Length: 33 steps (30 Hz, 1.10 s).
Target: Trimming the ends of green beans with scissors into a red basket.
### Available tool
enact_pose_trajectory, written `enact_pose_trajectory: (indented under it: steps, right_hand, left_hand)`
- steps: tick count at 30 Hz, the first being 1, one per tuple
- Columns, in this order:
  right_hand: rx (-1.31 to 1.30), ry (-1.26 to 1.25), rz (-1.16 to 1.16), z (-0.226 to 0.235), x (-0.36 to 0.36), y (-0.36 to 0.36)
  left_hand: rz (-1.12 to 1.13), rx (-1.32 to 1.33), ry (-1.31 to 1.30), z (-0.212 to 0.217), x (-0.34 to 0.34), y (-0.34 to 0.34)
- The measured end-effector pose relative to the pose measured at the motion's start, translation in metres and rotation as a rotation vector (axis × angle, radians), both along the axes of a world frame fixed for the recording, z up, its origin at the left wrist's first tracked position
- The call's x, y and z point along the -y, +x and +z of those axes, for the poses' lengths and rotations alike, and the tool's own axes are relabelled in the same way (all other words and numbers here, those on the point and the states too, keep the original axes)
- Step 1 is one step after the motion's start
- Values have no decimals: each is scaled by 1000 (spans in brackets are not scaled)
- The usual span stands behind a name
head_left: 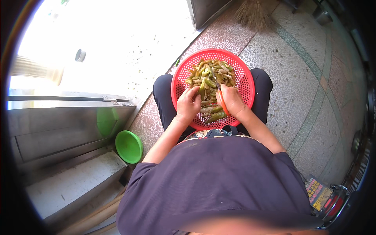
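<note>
A round red plastic basket with a holed wall rests across my lap. Cut green-brown vegetable pieces are heaped in its far half, and longer uncut-looking stalks lie in the near half. My left hand pinches a green vegetable stalk over the middle of the basket. My right hand is closed round scissors with orange handles. Their dark blades point away from me beside the held stalk; I cannot tell whether the blades touch it.
A green plastic bowl stands on the floor to my left, beside a metal door panel and a pale step. A straw broom lies ahead. At the lower right is a printed card near a red-and-black object.
</note>
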State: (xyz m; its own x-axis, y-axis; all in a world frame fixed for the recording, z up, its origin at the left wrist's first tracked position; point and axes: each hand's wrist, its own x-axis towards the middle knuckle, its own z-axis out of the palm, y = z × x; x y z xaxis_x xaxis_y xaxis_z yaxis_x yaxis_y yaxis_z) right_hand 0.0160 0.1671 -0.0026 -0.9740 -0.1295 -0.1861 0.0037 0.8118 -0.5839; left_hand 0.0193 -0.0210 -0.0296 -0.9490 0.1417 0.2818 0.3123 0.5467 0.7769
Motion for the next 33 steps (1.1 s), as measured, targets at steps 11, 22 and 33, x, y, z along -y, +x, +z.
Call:
enact_pose_trajectory:
  steps: [11,22,33]
  right_hand:
    - [-126,56,274,6,6,16]
    - [-139,-59,134,-10,9,15]
    - [-164,113,250,19,6,18]
  left_hand:
    - [-97,639,900,5,11,-11]
    - [-54,726,771,8,14,-22]
    - [-74,551,965,15,7,-27]
